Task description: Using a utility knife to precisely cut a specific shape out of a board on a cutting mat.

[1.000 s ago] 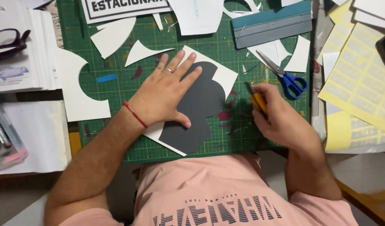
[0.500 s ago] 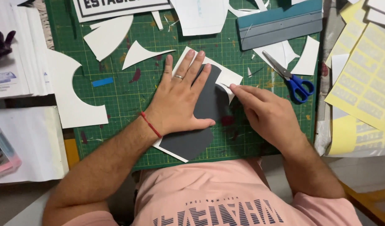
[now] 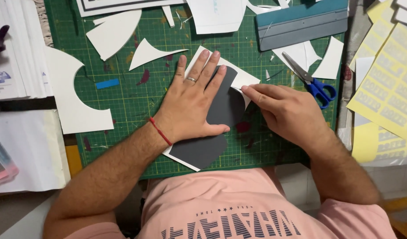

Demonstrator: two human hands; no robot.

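My left hand (image 3: 192, 110) lies flat, fingers spread, on the grey sheet (image 3: 203, 148); my right hand (image 3: 289, 113) pinches its white backing (image 3: 244, 84), scissors (image 3: 312, 82) just beyond.

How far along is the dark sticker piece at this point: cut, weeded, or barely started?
Done: the dark grey vinyl shape looks cut out, with white offcuts scattered on the green cutting mat. In hand: the left hand presses the shape flat while the right hand pinches a white strip at its upper right edge, apparently peeling it. Left: white border shows along the lower left edge. The scissors lie unused.
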